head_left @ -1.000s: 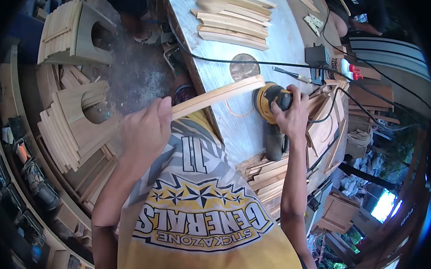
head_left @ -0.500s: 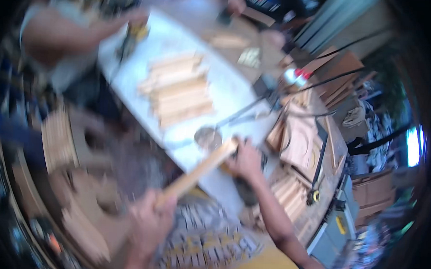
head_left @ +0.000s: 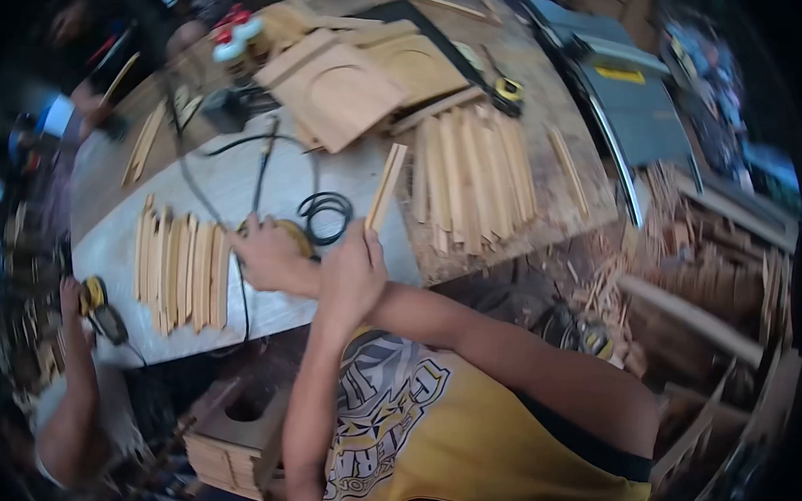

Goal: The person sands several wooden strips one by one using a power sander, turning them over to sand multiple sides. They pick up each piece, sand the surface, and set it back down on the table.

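My left hand [head_left: 353,271] is closed round the lower end of a narrow wooden strip [head_left: 386,186], which points up and away from me. My right arm crosses beneath my left wrist. My right hand [head_left: 274,257] is curled over a round yellow power tool [head_left: 295,234] on the pale board [head_left: 275,312]; the hand hides most of this tool. Left of that hand lies a row of wooden strips [head_left: 180,271]. A second row of strips [head_left: 477,182] lies to the right of my left hand. A coiled black cable [head_left: 326,215] sits just beyond my hands.
Grooved wooden panels [head_left: 346,89] are piled at the back, near a tape measure [head_left: 507,95] and glue bottles [head_left: 235,51]. At left, a co-worker's hand [head_left: 70,295] holds a yellow-and-black power tool [head_left: 99,303]. A grey machine table [head_left: 631,108] stands at the right.
My view has turned to the right. The strip was held across my front, with my right hand near its far end; now it points away in my left hand, and my right hand has crossed leftward.
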Available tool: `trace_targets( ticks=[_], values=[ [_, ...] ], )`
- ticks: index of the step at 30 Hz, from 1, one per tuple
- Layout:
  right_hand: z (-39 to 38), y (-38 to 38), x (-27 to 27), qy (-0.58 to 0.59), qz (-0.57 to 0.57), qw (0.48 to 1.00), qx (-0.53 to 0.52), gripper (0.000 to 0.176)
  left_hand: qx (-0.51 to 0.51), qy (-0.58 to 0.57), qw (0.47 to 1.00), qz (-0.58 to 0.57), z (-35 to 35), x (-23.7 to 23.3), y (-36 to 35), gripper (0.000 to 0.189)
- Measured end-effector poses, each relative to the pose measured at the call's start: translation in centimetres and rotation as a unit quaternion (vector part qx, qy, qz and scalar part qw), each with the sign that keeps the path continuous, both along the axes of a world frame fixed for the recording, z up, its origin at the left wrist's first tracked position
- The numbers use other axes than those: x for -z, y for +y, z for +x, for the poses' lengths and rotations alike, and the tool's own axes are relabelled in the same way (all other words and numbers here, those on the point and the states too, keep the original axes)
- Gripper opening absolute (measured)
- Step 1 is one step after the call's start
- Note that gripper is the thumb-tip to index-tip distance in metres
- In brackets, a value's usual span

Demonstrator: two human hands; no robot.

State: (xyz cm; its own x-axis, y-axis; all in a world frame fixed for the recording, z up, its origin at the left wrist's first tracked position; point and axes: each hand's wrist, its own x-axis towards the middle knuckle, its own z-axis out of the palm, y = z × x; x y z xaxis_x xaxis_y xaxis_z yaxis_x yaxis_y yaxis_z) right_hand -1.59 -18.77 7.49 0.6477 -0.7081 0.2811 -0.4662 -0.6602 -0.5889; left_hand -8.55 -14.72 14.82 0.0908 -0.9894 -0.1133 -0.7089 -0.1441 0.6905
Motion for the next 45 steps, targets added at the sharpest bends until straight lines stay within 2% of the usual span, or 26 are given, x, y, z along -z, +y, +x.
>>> trace_targets(
  ticks=[5,8,10,12,14,15,16,17,18,19,20,21,24,26,27,29,31,34,36,37,38,40,42,43,44,45],
  values=[
    [-1.1,0.4,-0.4,0.024,0.008,0.999,0.021,0.06,0.111,-0.038,0.989,-0.092,-3.2,3.0,-5.9,0.031],
    [-1.2,0.5,-0.4,0.035,0.027,0.999,0.027,0.062,0.146,-0.026,0.987,-0.055,-5.5,3.1,-7.6,0.034],
    [-1.2,-0.5,-0.6,0.053,0.019,0.998,0.019,0.064,0.142,0.033,0.989,-0.03,-6.2,2.7,-7.3,0.035],
    [-1.7,-0.7,-0.9,0.067,0.018,0.998,0.011,0.066,0.13,0.062,0.975,-0.17,-4.9,-1.6,-4.7,0.031],
    [-2.5,-0.8,-0.9,0.082,0.021,0.996,-0.005,0.068,0.089,0.279,0.943,-0.157,-2.1,-6.7,-0.9,0.025],
    [-2.5,-1.0,-1.5,0.094,0.033,0.995,-0.006,0.067,0.075,0.342,0.922,-0.165,0.5,-9.1,2.2,0.023],
    [-2.7,-1.5,-1.6,0.108,0.049,0.993,-0.015,0.066,-0.037,0.352,0.913,-0.205,1.2,-14.5,6.2,0.014],
    [-2.6,-1.6,-1.1,0.097,0.053,0.994,-0.009,0.066,-0.084,0.338,0.912,-0.218,1.7,-16.1,8.3,0.014],
    [-3.0,-1.8,-1.8,0.116,0.021,0.993,-0.02,0.069,-0.011,0.482,0.781,-0.398,2.2,-17.0,10.1,0.019],
    [-3.1,-2.0,-2.3,0.136,0.03,0.99,-0.026,0.069,0.08,0.572,0.596,-0.557,2.4,-18.1,11.5,0.024],
    [-3.2,-2.2,-2.5,0.156,0.037,0.987,-0.026,0.07,0.194,0.523,0.691,-0.459,4.9,-20.7,12.8,0.024],
    [-3.4,-2.1,-2.5,0.155,0.021,0.987,-0.033,0.069,0.175,0.495,0.699,-0.486,4.7,-20.8,14.4,0.015],
    [-3.3,-2.5,-3.3,0.167,0.0,0.984,-0.058,0.067,0.073,0.493,0.702,-0.509,4.6,-20.7,16.8,0.014],
    [-2.8,-2.5,-3.5,0.184,-0.001,0.981,-0.064,0.067,0.183,0.534,0.651,-0.508,5.9,-19.5,17.1,0.021],
    [-2.6,-2.7,-3.6,0.186,0.0,0.981,-0.063,0.067,0.181,0.53,0.649,-0.515,5.6,-19.3,17.2,0.021],
    [-2.9,-2.9,-3.4,0.2,-0.001,0.978,-0.062,0.067,0.068,0.536,0.622,-0.567,4.0,-18.8,17.5,0.025],
    [-2.6,-3.0,-2.8,0.171,-0.023,0.983,-0.066,0.067,0.073,0.549,0.642,-0.531,5.0,-19.2,18.1,0.024],
    [-2.5,-3.0,-2.9,0.166,-0.023,0.983,-0.073,0.066,0.175,0.492,0.648,-0.554,7.6,-19.5,17.0,0.025],
    [-2.6,-3.2,-2.7,0.157,-0.032,0.984,-0.078,0.065,0.089,0.434,0.664,-0.602,9.3,-17.6,17.6,0.023],
    [-2.5,-3.0,-2.5,0.141,-0.038,0.986,-0.084,0.065,-0.022,0.384,0.682,-0.622,10.2,-15.8,18.0,0.022],
    [-2.5,-2.9,-2.7,0.138,-0.04,0.985,-0.09,0.064,-0.184,0.315,0.709,-0.603,11.3,-13.5,17.7,0.022],
    [-2.1,-2.8,-3.1,0.152,-0.032,0.983,-0.103,0.064,-0.45,0.194,0.761,-0.425,15.1,-8.3,15.2,0.02],
    [-2.5,-2.6,-3.3,0.167,-0.029,0.98,-0.106,0.065,-0.472,0.052,0.848,-0.234,19.9,0.0,12.1,0.022],
    [-2.5,-2.4,-3.3,0.184,-0.017,0.977,-0.106,0.066,-0.421,-0.086,0.883,-0.19,22.3,7.2,11.6,0.024],
    [-2.0,-2.4,-3.3,0.194,-0.01,0.976,-0.103,0.067,-0.36,-0.194,0.901,-0.144,22.8,11.3,11.7,0.034],
    [-2.0,-2.2,-3.4,0.205,-0.005,0.973,-0.102,0.071,-0.346,-0.226,0.909,-0.048,22.8,14.1,11.3,0.042]
  ],
)
